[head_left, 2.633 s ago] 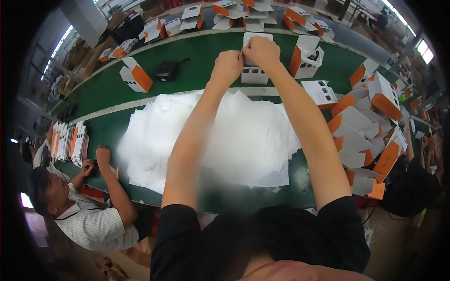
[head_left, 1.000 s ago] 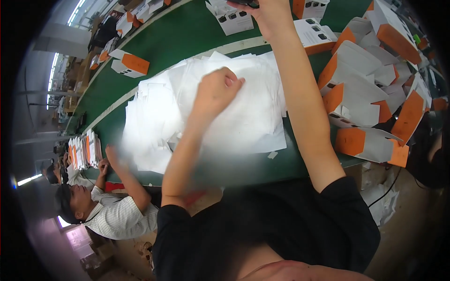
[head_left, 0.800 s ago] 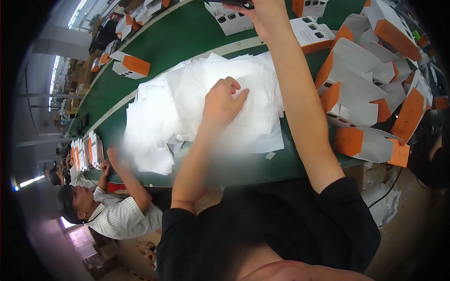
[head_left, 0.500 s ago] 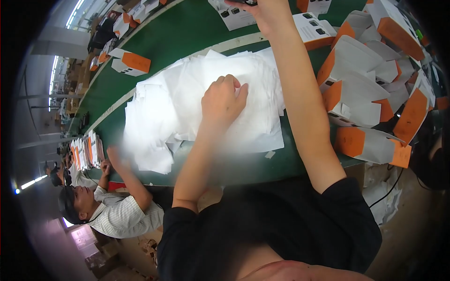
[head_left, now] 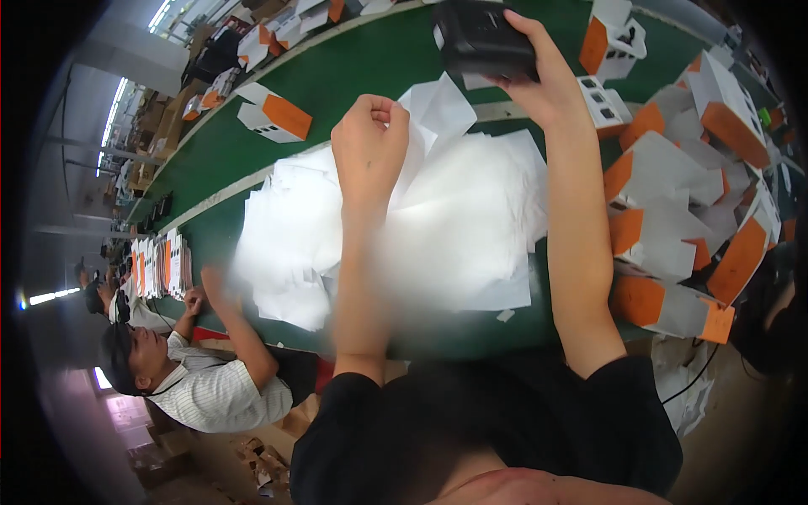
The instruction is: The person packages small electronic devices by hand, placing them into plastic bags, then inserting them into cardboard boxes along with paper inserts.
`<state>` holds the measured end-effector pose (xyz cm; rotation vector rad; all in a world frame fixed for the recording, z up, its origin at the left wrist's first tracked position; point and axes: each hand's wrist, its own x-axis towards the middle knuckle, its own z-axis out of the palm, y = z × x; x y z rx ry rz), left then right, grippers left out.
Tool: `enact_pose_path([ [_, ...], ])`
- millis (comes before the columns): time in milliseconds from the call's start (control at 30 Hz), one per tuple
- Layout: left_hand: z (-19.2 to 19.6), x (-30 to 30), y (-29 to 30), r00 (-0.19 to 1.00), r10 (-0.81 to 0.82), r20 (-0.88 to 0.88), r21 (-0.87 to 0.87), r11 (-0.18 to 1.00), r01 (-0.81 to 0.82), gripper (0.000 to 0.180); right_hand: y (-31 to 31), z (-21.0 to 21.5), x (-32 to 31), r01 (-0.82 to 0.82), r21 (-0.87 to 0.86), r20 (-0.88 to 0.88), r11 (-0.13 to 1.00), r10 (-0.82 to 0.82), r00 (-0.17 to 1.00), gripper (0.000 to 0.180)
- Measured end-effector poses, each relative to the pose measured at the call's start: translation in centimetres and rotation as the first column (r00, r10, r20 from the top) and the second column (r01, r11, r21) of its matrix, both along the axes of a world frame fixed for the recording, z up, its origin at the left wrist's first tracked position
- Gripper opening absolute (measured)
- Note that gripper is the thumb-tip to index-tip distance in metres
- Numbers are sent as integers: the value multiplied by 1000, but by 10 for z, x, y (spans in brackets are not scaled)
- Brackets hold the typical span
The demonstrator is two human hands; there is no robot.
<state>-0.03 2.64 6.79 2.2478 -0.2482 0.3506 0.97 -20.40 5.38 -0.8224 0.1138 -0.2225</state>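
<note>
Black device (head_left: 486, 39) is at the upper middle of the frame, gripped by our right hand (head_left: 549, 88). Our left hand (head_left: 370, 147) pinches a white sheet (head_left: 443, 114); print on the orange-and-white box (head_left: 284, 118), upper left, we cannot read.

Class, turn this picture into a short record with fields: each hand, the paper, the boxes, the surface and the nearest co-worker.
Left hand: left hand with fingers curled, apparently pinching a raised white sheet
Right hand: right hand gripping a black case, held up off the surface
Paper: loose white pile, edges uneven
Boxes, right: heap of open white-and-orange boxes
Boxes, left: tight row of cartons
Surface: green table
Co-worker: person in a striped shirt, at left
</note>
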Motion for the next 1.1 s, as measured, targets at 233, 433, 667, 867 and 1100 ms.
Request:
enact_pose_path([
  [233,13,13,-1,980,58,188,-243,970,-11,19,38,18,-13,-234,-130,-151,964,214,965,52],
  [433,11,18,0,991,39,126,-378,926,12,19,63,-5,12,-308,-308,-235,900,242,942,62],
  [667,2,29,-4,988,-151,-34,-506,855,114,25,106,-6,15,85,-393,13,916,-87,996,52],
  [867,14,76,9,927,-359,-109,-874,478,82,20,77,-4,15,42,-405,79,913,-11,997,49],
  [1100,14,95,32,962,-231,-145,-364,917,165,23,48,-17,8,-173,-957,-185,232,-32,982,81],
])
